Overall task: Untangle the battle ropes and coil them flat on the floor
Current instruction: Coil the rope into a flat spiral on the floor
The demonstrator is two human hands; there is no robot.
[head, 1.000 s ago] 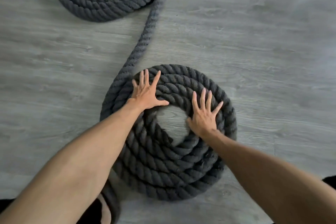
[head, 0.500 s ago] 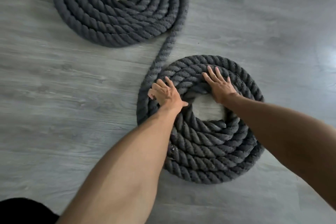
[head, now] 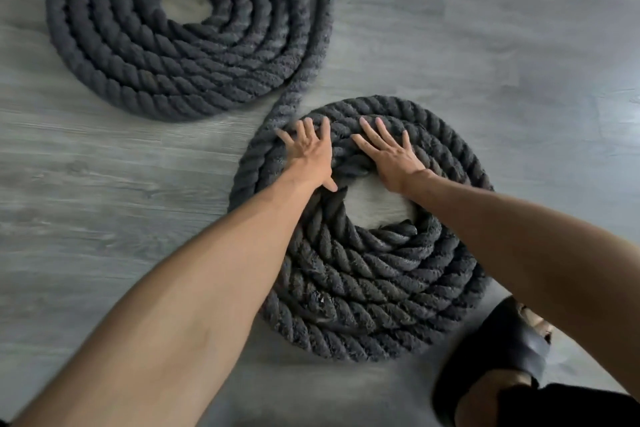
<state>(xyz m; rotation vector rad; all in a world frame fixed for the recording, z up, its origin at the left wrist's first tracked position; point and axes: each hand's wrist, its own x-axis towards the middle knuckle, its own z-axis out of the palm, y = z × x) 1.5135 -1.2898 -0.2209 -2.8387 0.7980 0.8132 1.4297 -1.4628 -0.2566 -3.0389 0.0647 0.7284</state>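
1. Head view showed grey wood-grain floor (head: 485, 45) under everything, well beyond both hands on all sides.

2. Far coil (head: 173, 55) of dark twisted battle rope lay flat on floor, up and to the left of the hands, well apart from them; bare floor visible thru its centre hole.

3. Near coil (head: 363, 288) lay flat directly under both hands, several turns wide w/ an open centre showing floor just below the palms. Most of its turns sat toward the person from the hands.

4. Connecting strand (head: 311, 55) ran from top edge down along the right side of far coil, then curved into the outer turn of near coil just left of the left hand.

5. Black sandal (head: 502, 350) on a foot sat on floor at lower right, under the right forearm, just beside near coil's outer edge.

6. Left hand (head: 308, 156) was spread flat, palm down, fingers splayed, pressing on the upper-left turns; thumb pointed at centre hole. Nothing gripped, only pressed.

7. Right hand (head: 388, 156) was likewise flat and spread on the upper turns, near the left hand but not touching it; heel sat at the hole's rim. No rope closed in it.
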